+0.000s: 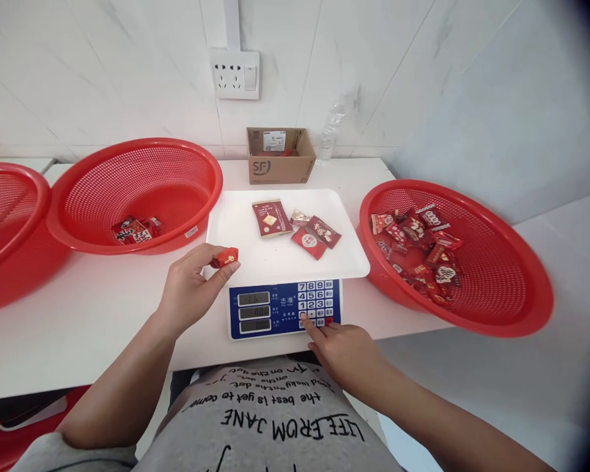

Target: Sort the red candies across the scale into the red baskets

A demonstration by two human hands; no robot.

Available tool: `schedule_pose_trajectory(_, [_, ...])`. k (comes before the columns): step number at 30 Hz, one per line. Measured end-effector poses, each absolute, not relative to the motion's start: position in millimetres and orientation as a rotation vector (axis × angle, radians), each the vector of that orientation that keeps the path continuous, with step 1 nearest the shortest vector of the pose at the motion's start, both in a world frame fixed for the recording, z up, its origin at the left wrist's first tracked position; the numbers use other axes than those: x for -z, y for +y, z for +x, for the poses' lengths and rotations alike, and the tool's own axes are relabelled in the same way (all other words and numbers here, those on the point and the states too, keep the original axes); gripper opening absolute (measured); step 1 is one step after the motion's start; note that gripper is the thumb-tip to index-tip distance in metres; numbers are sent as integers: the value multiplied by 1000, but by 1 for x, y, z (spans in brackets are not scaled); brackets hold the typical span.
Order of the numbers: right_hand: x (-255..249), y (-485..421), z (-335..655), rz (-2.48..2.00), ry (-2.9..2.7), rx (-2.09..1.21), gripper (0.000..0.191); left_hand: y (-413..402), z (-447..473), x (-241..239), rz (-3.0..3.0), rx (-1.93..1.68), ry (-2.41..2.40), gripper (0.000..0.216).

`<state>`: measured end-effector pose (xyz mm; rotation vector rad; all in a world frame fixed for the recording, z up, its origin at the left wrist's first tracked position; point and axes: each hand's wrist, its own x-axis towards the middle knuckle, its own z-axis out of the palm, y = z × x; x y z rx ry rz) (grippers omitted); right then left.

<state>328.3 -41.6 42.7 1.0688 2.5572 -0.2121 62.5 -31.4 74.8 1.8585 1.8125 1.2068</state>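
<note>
My left hand (196,278) pinches a small red snack packet (227,257) between thumb and fingers, at the left edge of the scale's white tray (255,261). Several wrapped snack packets lie on that tray: a larger maroon packet (272,218), a dark brown-red packet (326,231), a red packet (308,242) and a small pale one (299,217) partly under them. My right hand (347,351) holds nothing; its index finger stretches onto the lower keys of the blue scale panel (285,328). Three small displays show on the panel's left side.
A red basket (511,275) with many packets stands at right, tilted. At left are another red basket (177,147) with a few packets (135,229) and a third basket (19,262). Behind the scale stand a cardboard box (280,169) and a clear plastic bottle (330,134).
</note>
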Motion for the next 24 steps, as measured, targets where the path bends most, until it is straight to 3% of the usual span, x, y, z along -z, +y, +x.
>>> schedule_pose_trajectory(6, [-50,-37,335,1180,2593,375,44,-30,64,-75,1883,-1191,1811,10])
schedule_pose_trajectory(12, [-57,-28,343,1434,2535,296,43,-31,64,-77,1859,-1174,1830,11])
schedule_pose_trajectory(24, [-62,-29,344,1409,2457,310,42,-32,64,-77,1845,-1103,1840,13])
